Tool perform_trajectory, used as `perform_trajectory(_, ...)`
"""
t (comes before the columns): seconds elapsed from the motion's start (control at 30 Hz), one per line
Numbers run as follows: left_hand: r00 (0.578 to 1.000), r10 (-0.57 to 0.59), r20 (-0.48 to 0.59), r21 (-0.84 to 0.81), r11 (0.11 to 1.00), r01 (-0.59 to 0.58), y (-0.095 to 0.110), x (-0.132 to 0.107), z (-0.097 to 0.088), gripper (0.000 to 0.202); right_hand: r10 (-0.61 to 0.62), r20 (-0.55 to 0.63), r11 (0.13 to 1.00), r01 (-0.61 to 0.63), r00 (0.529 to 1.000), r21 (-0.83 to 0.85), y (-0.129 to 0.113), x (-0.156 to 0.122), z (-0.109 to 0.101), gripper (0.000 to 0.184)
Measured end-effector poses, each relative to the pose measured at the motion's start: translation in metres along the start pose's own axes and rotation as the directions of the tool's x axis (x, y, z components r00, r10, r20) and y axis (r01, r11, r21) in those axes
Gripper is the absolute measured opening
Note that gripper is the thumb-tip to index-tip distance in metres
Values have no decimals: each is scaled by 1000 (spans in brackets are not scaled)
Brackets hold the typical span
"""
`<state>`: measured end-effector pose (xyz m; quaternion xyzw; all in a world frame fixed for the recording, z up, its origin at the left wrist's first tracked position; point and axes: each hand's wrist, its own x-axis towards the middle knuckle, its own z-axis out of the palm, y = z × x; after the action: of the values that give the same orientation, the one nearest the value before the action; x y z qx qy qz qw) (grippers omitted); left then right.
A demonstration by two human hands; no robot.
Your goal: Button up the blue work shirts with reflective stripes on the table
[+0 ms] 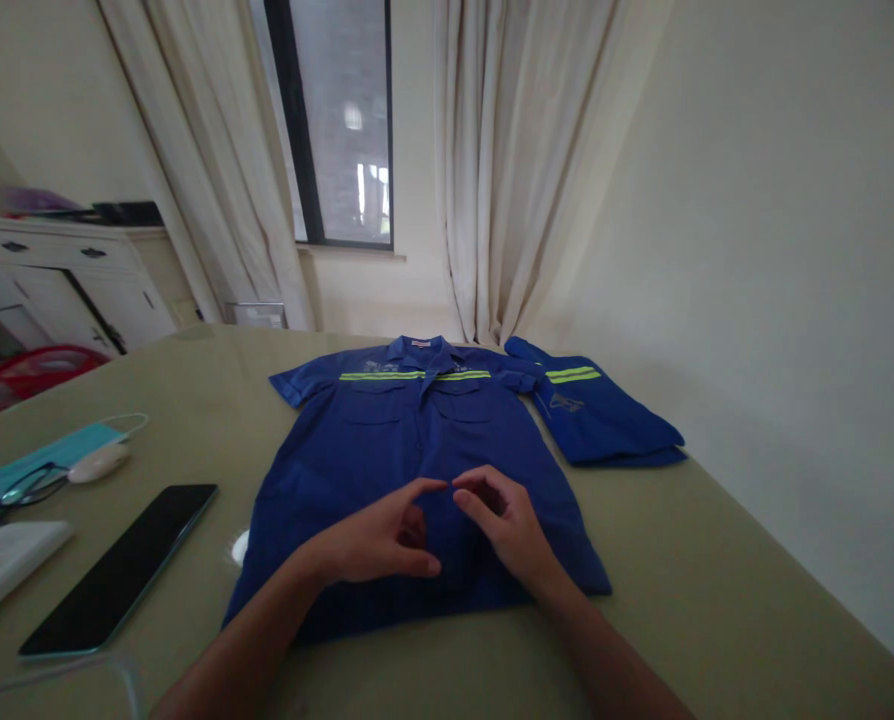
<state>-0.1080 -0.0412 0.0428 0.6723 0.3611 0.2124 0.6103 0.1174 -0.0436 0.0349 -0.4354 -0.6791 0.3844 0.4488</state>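
Note:
A blue short-sleeved work shirt (387, 440) lies spread front up on the table, collar at the far end. A yellow-green stripe runs across its chest above two flap pockets. Over the shirt's lower front is my left hand (387, 535), thumb and index finger apart, holding nothing. Facing it, my right hand (503, 520) has a curved index finger and a gap to the thumb, with nothing visible between them. The index fingertips of both hands nearly meet. Whether either hand touches the cloth I cannot tell. A folded blue garment (612, 415) with a similar stripe lies beside the right sleeve.
On the table's left are a black-screened phone (128, 565), a white box-shaped object (12, 565), glasses (34, 485), a light computer mouse (100, 462) and a blue face mask (49, 460). A wall (792, 300) borders the right side. Curtains (484, 170) hang behind.

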Motion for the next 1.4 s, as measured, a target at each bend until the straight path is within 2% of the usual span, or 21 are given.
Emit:
perform_trajectory(0.07, 998, -39, 50, 43, 998, 37, 4, -4, 3, 77, -63, -8, 990, 61, 998, -124, 0, -2, 0, 21)
perform_trajectory(0.13, 998, -59, -6, 29, 998, 59, 5, -2, 6, 62, -83, 68, 966, 97, 994, -242, 3, -5, 4, 25)
perform_trajectory(0.2, 984, -49, -169, 86, 994, 64, 2, 2, 5, 45, -48, 145, 943, 93, 988, -321, 8, -6, 7, 34)
perform_trajectory(0.23, 960, -20, -279, 177, 981, 72, 0, 4, 4, 37, -31, 171, 933, 90, 985, -348, 12, -7, 8, 37)
perform_trajectory(0.3, 892, 109, -438, 425, 900, 99, -6, 8, 0, 27, -21, 205, 919, 99, 979, -381, 17, -6, 8, 37)
perform_trajectory(0.33, 874, 177, -453, 533, 840, 105, -8, 9, -2, 24, -25, 213, 914, 109, 977, -390, 19, -5, 8, 39)
perform_trajectory(0.43, 892, 270, -362, 688, 723, 61, -13, 10, -4, 21, -69, 195, 906, 144, 978, -398, 21, -4, 6, 45)
perform_trajectory(0.5, 905, 283, -317, 687, 727, 14, -14, 12, -2, 20, -79, 176, 910, 143, 981, -390, 18, -5, 6, 36)
perform_trajectory(0.53, 906, 286, -311, 652, 758, -15, -14, 13, 0, 19, -65, 160, 916, 123, 985, -381, 17, -6, 8, 30)
perform_trajectory(0.57, 906, 288, -310, 595, 802, -51, -15, 15, 2, 22, -39, 138, 926, 88, 990, -368, 15, -7, 9, 30)
perform_trajectory(0.67, 898, 287, -333, 326, 929, -176, -15, 22, 10, 35, 69, 60, 957, -49, 996, -286, 11, -9, 14, 59)
perform_trajectory(0.7, 899, 282, -336, 229, 950, -213, -15, 23, 13, 38, 94, 45, 966, -80, 995, -246, 11, -8, 15, 63)
perform_trajectory(0.8, 910, 263, -320, 51, 964, -261, -12, 23, 18, 50, 117, 22, 984, -112, 993, -139, 14, -5, 14, 49)
perform_trajectory(0.87, 900, 250, -358, 109, 968, -226, -9, 21, 18, 48, 125, -4, 989, -125, 992, -80, 18, -2, 13, 42)
perform_trajectory(0.93, 887, 247, -390, 274, 951, -144, -9, 18, 16, 35, 147, -34, 989, -147, 988, 0, 20, 2, 10, 42)
perform_trajectory(1.0, 902, 240, -360, 429, 901, -68, -10, 16, 13, 23, 182, -29, 976, -178, 983, 126, 20, 5, 8, 40)
perform_trajectory(1.1, 928, 229, -295, 553, 833, -30, -13, 17, 11, 16, 226, -4, 939, -217, 974, 266, 20, 9, 5, 31)
perform_trajectory(1.3, 915, 236, -329, 595, 803, 7, -20, 23, 11, 7, 189, -119, 969, -166, 975, 184, 22, 9, 2, 25)
perform_trajectory(1.4, 893, 291, -342, 581, 813, -42, -20, 24, 12, 9, 193, -44, 972, -185, 980, 143, 22, 8, 4, 30)
